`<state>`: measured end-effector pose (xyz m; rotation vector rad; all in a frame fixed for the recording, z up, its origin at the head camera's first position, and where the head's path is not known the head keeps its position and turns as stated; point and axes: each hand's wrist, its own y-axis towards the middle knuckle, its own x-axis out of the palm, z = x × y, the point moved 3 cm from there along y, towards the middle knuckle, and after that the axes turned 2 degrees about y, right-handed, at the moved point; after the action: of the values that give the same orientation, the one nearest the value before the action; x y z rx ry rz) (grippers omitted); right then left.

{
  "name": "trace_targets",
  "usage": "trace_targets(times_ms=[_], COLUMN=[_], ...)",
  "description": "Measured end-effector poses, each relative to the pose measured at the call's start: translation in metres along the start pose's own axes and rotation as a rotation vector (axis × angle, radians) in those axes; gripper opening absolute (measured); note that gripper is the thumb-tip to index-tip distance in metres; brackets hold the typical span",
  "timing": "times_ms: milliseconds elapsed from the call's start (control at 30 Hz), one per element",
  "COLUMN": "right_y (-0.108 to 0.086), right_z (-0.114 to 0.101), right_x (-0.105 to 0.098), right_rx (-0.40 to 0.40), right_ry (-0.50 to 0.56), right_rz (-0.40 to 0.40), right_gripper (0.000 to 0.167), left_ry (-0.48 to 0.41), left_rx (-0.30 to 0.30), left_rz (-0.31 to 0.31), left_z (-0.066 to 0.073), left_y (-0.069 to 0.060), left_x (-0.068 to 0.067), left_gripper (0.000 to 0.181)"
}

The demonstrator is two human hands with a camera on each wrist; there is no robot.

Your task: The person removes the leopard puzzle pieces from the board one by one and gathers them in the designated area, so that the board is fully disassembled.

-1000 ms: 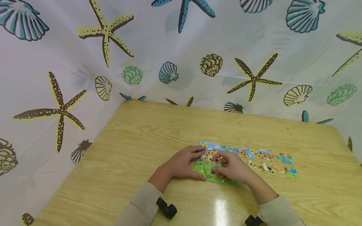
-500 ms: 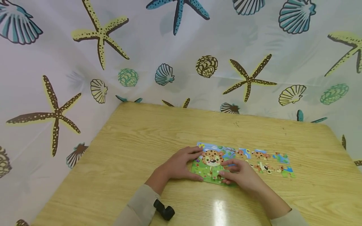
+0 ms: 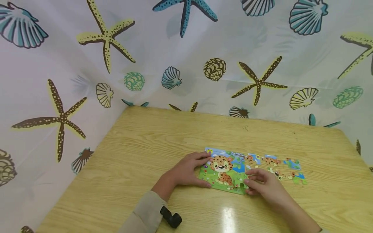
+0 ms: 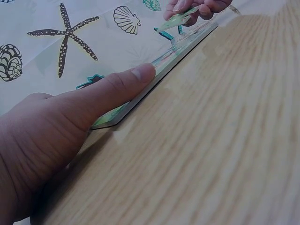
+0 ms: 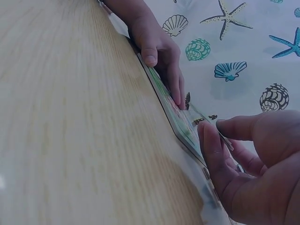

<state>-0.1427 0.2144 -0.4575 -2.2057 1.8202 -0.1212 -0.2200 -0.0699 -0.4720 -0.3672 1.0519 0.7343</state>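
Observation:
A picture puzzle board [image 3: 210, 176] with a spotted cub on grass lies flat on the table. My left hand [image 3: 189, 170] rests on its left end, thumb along the near edge and fingers on the far side. In the left wrist view, that thumb lies straight on the board's edge. Between thumb and fingers, my right hand [image 3: 266, 184] pinches a green puzzle piece [image 4: 177, 19] over the board's lower right corner. Both wrist views show this piece tilted and raised off the board. My right fingers hide part of it.
Several loose puzzle pieces [image 3: 271, 160] lie in two rough rows to the right of the board, partly behind my right hand. The wooden table [image 3: 151, 139] meets a white curtain [image 3: 192, 87] printed with shells and starfish at the back and left.
My right hand has moved right across the board with the green puzzle piece, from the cub's body to the lower right corner, uncovering the cub picture. The left hand stays in place.

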Motion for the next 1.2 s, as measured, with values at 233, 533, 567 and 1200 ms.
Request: trace_targets(times_ms=[233, 533, 567, 1200], right_y=[-0.008, -0.012, -0.012, -0.014], right_z=[0.007, 0.010, 0.010, -0.008], right_x=[-0.019, -0.031, -0.030, -0.024], right_rx=[0.027, 0.028, 0.026, -0.058], right_ry=[-0.016, -0.148, -0.177, -0.685], right_rz=[0.032, 0.099, 0.109, 0.206], right_gripper=[0.048, 0.040, 0.039, 0.022], left_ry=[0.004, 0.018, 0.020, 0.014], left_rx=[-0.015, 0.001, -0.001, -0.019], left_rz=[-0.005, 0.003, 0.000, -0.006], left_z=[-0.003, -0.002, -0.001, 0.000], left_y=[0.001, 0.000, 0.000, 0.000], left_x=[0.004, 0.003, 0.002, 0.003], left_gripper=[0.099, 0.099, 0.099, 0.100])
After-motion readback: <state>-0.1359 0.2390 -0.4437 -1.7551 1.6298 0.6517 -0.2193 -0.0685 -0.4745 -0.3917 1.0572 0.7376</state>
